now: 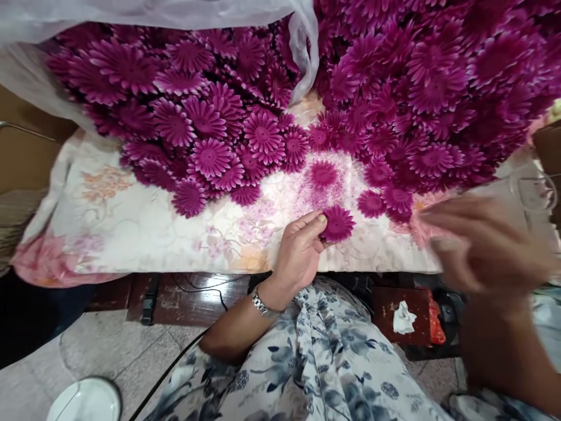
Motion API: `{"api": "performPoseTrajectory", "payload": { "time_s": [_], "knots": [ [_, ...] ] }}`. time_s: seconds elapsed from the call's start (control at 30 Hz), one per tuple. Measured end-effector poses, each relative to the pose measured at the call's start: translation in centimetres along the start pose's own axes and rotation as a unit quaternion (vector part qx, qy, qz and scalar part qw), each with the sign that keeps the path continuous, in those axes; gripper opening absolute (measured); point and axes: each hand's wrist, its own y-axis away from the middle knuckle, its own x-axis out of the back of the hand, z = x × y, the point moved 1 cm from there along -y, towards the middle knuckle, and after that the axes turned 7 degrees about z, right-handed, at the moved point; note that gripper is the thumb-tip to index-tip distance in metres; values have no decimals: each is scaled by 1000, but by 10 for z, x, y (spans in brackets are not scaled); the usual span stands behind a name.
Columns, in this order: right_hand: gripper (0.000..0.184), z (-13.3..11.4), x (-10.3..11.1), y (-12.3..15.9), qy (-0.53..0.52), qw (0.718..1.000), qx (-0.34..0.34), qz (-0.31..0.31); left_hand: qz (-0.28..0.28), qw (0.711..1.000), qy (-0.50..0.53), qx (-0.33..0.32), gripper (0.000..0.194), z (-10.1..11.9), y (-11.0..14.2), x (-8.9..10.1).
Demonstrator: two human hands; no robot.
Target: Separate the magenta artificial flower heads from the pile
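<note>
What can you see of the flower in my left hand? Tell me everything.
The flower is magenta, with many narrow petals ringing a round center; it looks like fabric. No stem shows. The left hand pinches its left edge, thumb on top, holding it face up over the floral cloth; whether it touches the cloth is unclear.

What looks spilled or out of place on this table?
Purple specks are scattered on the pale cloth around a loose flower, just beyond the held flower in the left hand. They look odd because they stain an otherwise light patch, perhaps like spilled powder; I can't tell what they are.
</note>
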Motion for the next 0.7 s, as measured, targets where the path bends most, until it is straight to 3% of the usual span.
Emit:
{"api": "performPoseTrajectory", "payload": {
  "time_s": [0.07, 0.1, 0.2, 0.33, 0.57, 0.7],
  "knots": [
    [21, -35, -27, -6, -94, 985, 130, 57, -7, 1000, -1, -12, 13, 0, 0, -2],
    [26, -48, -39, -8, -109, 974, 181, 82, -8, 1000, 3, -14, 13, 0, 0, -3],
    [38, -67, -64, -8, -66, 964, 244, 89, 5, 1000, 26, -17, 17, 1, 0, -3],
    [39, -62, -70, 2, -31, 963, 258, 70, 33, 998, 20, -51, 20, 4, -1, 2],
    [49, -58, -67, 0, -50, 972, 204, 104, 34, 995, -6, -91, 30, 5, 0, 2],
    [36, -62, -67, -3, -94, 971, 165, 141, 24, 993, -17, -113, 25, 2, -2, 6]
  ]
}}
